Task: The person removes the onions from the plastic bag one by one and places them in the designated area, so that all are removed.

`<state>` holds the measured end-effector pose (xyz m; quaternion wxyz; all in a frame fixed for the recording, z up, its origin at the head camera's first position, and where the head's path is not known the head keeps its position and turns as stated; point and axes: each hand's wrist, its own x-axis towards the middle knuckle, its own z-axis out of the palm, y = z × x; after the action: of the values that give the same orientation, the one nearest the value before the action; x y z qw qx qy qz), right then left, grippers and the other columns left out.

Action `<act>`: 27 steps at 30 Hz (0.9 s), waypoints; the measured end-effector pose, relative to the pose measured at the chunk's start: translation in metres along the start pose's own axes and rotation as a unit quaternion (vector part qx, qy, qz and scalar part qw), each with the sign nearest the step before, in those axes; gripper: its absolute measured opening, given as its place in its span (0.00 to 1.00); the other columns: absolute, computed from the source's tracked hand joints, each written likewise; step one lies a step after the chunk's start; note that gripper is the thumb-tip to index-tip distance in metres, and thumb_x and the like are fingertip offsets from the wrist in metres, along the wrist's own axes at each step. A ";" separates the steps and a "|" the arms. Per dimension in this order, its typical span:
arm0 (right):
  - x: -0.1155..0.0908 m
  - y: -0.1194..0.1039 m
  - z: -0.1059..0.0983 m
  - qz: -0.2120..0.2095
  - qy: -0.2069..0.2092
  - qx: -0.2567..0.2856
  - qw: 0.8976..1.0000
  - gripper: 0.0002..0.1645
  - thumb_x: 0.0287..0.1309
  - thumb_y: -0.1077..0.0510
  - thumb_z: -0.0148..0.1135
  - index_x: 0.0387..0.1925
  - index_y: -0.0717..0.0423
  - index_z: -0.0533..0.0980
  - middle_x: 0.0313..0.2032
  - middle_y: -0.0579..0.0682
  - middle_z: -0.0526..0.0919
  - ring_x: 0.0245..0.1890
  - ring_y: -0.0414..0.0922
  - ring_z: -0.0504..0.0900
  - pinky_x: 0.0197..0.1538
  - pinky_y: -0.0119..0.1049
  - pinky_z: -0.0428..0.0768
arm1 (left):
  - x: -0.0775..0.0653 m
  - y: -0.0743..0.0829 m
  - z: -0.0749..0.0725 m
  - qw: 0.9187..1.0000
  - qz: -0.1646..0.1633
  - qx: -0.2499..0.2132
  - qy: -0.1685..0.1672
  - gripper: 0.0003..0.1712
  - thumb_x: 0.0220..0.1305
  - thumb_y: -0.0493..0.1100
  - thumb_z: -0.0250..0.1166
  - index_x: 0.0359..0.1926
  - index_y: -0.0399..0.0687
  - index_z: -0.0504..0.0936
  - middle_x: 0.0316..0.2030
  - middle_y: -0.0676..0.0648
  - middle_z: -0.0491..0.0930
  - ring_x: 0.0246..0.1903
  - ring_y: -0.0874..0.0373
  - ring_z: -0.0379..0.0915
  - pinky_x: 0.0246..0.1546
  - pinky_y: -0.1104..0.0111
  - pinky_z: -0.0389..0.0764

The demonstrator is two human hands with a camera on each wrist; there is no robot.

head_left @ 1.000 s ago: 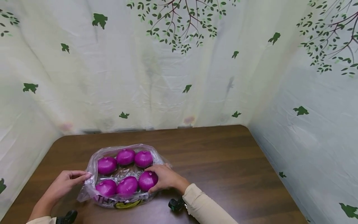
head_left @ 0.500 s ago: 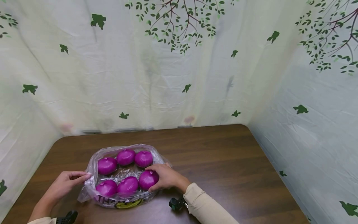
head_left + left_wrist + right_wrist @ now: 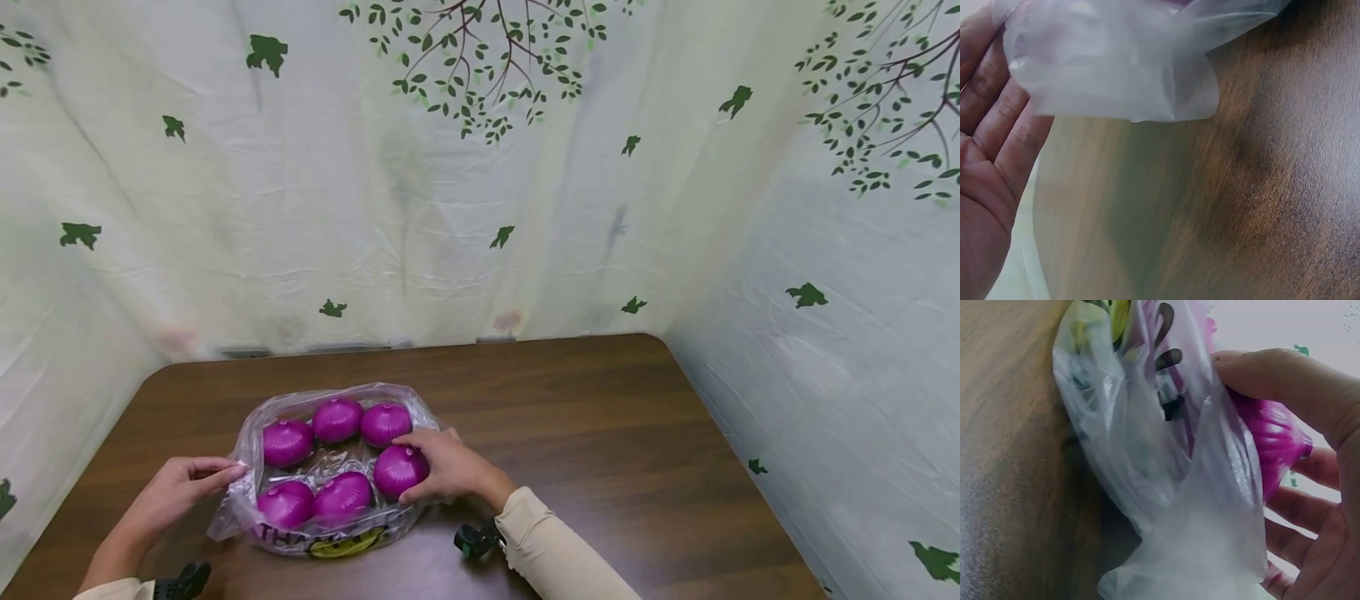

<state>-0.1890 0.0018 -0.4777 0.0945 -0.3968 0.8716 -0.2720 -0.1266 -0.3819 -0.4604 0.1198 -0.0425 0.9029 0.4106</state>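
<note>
A clear plastic bag (image 3: 246,446) with printed lettering lies spread on the table, its mouth opened wide. Several shiny purple onions (image 3: 343,497) sit inside in two rows. My left hand (image 3: 161,504) pinches the bag's left edge between thumb and fingers; in the left wrist view the thin plastic (image 3: 1104,69) hangs from the fingers. At the bag's right side, my right hand (image 3: 457,471) grips the near-right onion (image 3: 397,475), thumb on the near side and fingers beyond. The right wrist view shows this onion (image 3: 1272,437) partly covered by the bag's wall.
The brown wooden table (image 3: 585,450) extends to the right and behind the bag. A pale curtain (image 3: 420,208) with leaf patterns stands along the back and sides. Black wrist-worn devices (image 3: 474,540) sit near both sleeves.
My right hand and the gripped onion have shifted slightly away from me and to the right. The left hand stays on the bag's edge.
</note>
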 end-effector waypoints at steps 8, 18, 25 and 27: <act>-0.001 0.001 -0.007 0.010 0.006 0.024 1.000 0.46 0.44 0.43 0.76 0.64 0.50 0.69 0.60 0.45 0.75 0.59 0.38 0.71 0.55 0.38 0.62 | 0.001 0.001 0.000 1.000 -0.005 -0.008 -0.007 0.26 0.69 0.53 0.59 0.49 0.30 0.81 0.47 0.39 0.81 0.39 0.72 0.71 0.48 0.50 0.75; -0.005 0.000 -0.017 0.024 0.023 0.051 0.998 0.46 0.45 0.46 0.76 0.65 0.50 0.68 0.61 0.47 0.73 0.61 0.40 0.69 0.64 0.51 0.60 | 0.002 -0.001 -0.003 1.000 -0.008 -0.023 -0.012 0.25 0.68 0.51 0.60 0.49 0.30 0.81 0.44 0.47 0.82 0.39 0.73 0.71 0.43 0.63 0.76; -0.007 0.001 -0.022 0.020 0.037 0.097 0.994 0.45 0.45 0.49 0.77 0.65 0.51 0.69 0.62 0.50 0.73 0.59 0.43 0.71 0.60 0.42 0.71 | 0.002 -0.003 -0.003 1.000 -0.007 -0.021 -0.015 0.26 0.68 0.51 0.61 0.50 0.29 0.81 0.45 0.43 0.82 0.38 0.72 0.73 0.43 0.62 0.77; -0.008 0.002 -0.023 0.020 0.041 0.111 0.993 0.45 0.45 0.50 0.77 0.65 0.52 0.69 0.61 0.52 0.73 0.58 0.44 0.72 0.57 0.38 0.74 | 0.001 -0.003 -0.003 1.000 -0.007 -0.023 -0.016 0.26 0.68 0.51 0.61 0.50 0.29 0.81 0.45 0.42 0.82 0.38 0.72 0.73 0.44 0.61 0.77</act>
<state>-0.1941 0.0177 -0.4601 0.1076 -0.3545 0.8470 -0.3811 -0.1278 -0.3859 -0.4613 0.1363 -0.0449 0.8909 0.4310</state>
